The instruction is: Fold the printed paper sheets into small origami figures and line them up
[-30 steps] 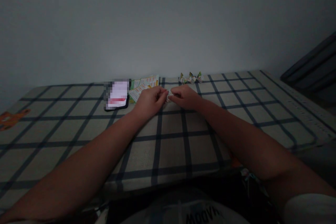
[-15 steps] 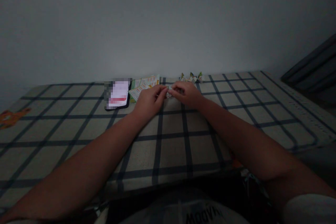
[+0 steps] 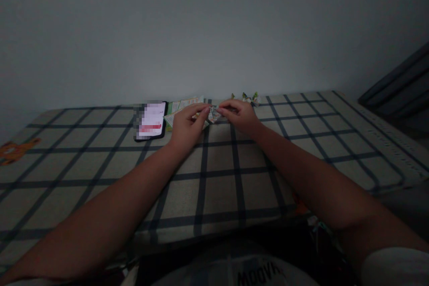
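Between both hands a small, pale printed wrapper (image 3: 213,115), like a candy wrapper, is stretched just above the table. My left hand (image 3: 187,121) pinches its left edge between thumb and fingers. The right edge is pinched in my right hand (image 3: 241,115), also by thumb and fingertips. Whether anything lies inside the wrapper is too dark and small to tell. Under and behind my left hand is a green and white printed packet (image 3: 182,105), partly covered. Beyond my right hand sit several wrapped candies (image 3: 252,98) with twisted green ends.
A phone (image 3: 152,120) with a lit screen lies left of the packet, partly blurred out. The checked tablecloth (image 3: 217,187) covers the table, which stands against a grey wall (image 3: 214,31). A dark striped object (image 3: 398,80) leans at the far right.
The wrapper now shows more of its printed surface between the fingertips. My fingers have drawn a little apart and risen slightly. The phone and packet stay where they were.
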`<state>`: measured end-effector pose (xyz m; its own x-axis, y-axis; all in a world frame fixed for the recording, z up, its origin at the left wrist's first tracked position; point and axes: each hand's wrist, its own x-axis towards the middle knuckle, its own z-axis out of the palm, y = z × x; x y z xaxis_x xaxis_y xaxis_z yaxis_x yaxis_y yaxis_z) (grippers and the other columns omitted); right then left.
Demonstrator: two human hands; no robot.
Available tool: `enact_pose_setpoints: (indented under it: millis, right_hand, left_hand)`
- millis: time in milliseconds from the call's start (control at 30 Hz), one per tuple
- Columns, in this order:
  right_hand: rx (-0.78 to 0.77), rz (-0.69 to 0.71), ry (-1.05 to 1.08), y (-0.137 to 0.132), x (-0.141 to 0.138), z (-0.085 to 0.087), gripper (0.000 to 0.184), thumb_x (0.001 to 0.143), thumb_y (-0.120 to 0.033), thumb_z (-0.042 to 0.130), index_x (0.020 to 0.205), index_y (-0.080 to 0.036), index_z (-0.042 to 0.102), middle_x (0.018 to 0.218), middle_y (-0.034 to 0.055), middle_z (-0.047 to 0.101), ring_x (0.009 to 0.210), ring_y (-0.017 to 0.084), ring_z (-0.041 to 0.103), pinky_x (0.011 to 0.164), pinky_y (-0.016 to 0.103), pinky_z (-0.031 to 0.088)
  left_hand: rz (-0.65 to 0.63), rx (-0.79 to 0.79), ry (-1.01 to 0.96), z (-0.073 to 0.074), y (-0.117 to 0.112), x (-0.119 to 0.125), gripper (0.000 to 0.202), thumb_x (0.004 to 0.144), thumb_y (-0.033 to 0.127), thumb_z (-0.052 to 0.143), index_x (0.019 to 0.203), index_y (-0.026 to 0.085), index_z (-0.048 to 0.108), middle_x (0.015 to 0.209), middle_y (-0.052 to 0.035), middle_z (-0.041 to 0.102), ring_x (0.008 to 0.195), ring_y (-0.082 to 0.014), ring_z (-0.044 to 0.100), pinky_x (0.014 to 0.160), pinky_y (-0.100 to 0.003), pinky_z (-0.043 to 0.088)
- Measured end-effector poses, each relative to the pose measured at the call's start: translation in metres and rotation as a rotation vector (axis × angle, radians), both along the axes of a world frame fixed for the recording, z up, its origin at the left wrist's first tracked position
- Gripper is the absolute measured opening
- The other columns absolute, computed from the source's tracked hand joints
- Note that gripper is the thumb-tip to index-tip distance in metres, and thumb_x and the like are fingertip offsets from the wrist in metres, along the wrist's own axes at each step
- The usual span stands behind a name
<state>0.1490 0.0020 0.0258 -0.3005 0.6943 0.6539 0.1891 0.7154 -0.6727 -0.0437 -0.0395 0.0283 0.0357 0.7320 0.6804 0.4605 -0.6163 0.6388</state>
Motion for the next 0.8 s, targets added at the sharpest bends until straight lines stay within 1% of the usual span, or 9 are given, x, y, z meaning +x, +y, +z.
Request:
enact_pose_setpoints:
  millis: [100,200,300,433,533,600,667,733,800]
  right_hand:
    - [-0.105,0.016,0.085,0.002,-0.001,-0.002,0.030,0.084,-0.049,0.069,0.088,-0.019,0.070,0.079,0.0020,0.070,0.066,0.013,0.060,0.057,0.025,0.049]
    - [-0.216,0.034,0.181,0.004,-0.002,-0.003,0.035,0.082,-0.054,0.070,0.088,-0.019,0.066,0.075,0.0012,0.068,0.063,0.013,0.061,0.052,0.024,0.049]
    - [-0.255,0.036,0.240,0.007,-0.003,-0.003,0.041,0.081,-0.060,0.070,0.088,-0.020,0.061,0.075,0.0014,0.068,0.063,0.012,0.062,0.050,0.023,0.050]
    - [-0.240,0.033,0.248,0.008,-0.004,-0.003,0.045,0.081,-0.064,0.067,0.090,-0.021,0.058,0.079,0.0017,0.068,0.064,0.012,0.062,0.052,0.023,0.051]
    - [-0.192,0.016,0.225,0.006,-0.003,-0.002,0.042,0.081,-0.062,0.067,0.088,-0.021,0.059,0.077,0.0012,0.066,0.063,0.012,0.061,0.053,0.025,0.052]
    - [-0.161,0.000,0.208,0.004,-0.002,-0.001,0.039,0.082,-0.059,0.068,0.087,-0.021,0.060,0.077,0.0010,0.066,0.063,0.013,0.060,0.054,0.025,0.052]
    - [-0.137,-0.007,0.185,0.002,-0.001,0.000,0.035,0.083,-0.055,0.067,0.087,-0.020,0.061,0.078,0.0009,0.065,0.064,0.012,0.059,0.054,0.025,0.051]
    - [-0.117,0.000,0.148,0.002,0.000,-0.001,0.031,0.085,-0.051,0.066,0.087,-0.020,0.061,0.079,0.0008,0.064,0.065,0.012,0.059,0.055,0.025,0.050]
    - [-0.105,0.008,0.115,0.002,0.001,-0.002,0.028,0.087,-0.047,0.065,0.088,-0.020,0.062,0.081,0.0013,0.064,0.067,0.012,0.059,0.056,0.024,0.051]
  left_hand:
    - [0.022,-0.061,-0.106,0.000,0.001,0.000,0.032,0.093,0.047,0.064,0.098,0.019,0.078,0.102,-0.0067,0.078,0.095,-0.0196,0.072,0.078,-0.029,0.059]
    - [-0.020,-0.141,-0.252,0.000,0.002,0.002,0.036,0.090,0.051,0.065,0.100,0.018,0.075,0.102,-0.0073,0.077,0.088,-0.0180,0.072,0.071,-0.028,0.060]
    - [-0.067,-0.156,-0.351,-0.002,0.005,0.003,0.036,0.089,0.053,0.067,0.099,0.018,0.071,0.107,-0.0078,0.075,0.093,-0.0183,0.071,0.073,-0.027,0.062]
    - [-0.172,-0.160,-0.431,-0.007,0.010,0.003,0.035,0.089,0.054,0.067,0.101,0.022,0.063,0.112,-0.0075,0.071,0.100,-0.0193,0.070,0.074,-0.029,0.063]
    - [-0.253,-0.155,-0.403,-0.010,0.010,0.002,0.039,0.085,0.052,0.072,0.107,0.024,0.057,0.108,-0.0056,0.070,0.098,-0.0191,0.070,0.073,-0.029,0.062]
    - [-0.280,-0.153,-0.335,-0.011,0.010,0.002,0.052,0.078,0.048,0.080,0.116,0.026,0.053,0.108,-0.0050,0.069,0.099,-0.0199,0.070,0.073,-0.029,0.061]
    - [-0.275,-0.161,-0.259,-0.011,0.009,0.001,0.064,0.072,0.044,0.085,0.125,0.027,0.052,0.109,-0.0055,0.068,0.097,-0.0208,0.070,0.072,-0.029,0.060]
    - [-0.232,-0.174,-0.189,-0.011,0.010,0.000,0.061,0.071,0.042,0.086,0.122,0.025,0.057,0.107,-0.0058,0.069,0.091,-0.0199,0.071,0.069,-0.028,0.060]
    - [-0.184,-0.173,-0.130,-0.010,0.010,-0.002,0.045,0.073,0.043,0.084,0.108,0.023,0.064,0.106,-0.0063,0.070,0.087,-0.0190,0.071,0.069,-0.029,0.059]
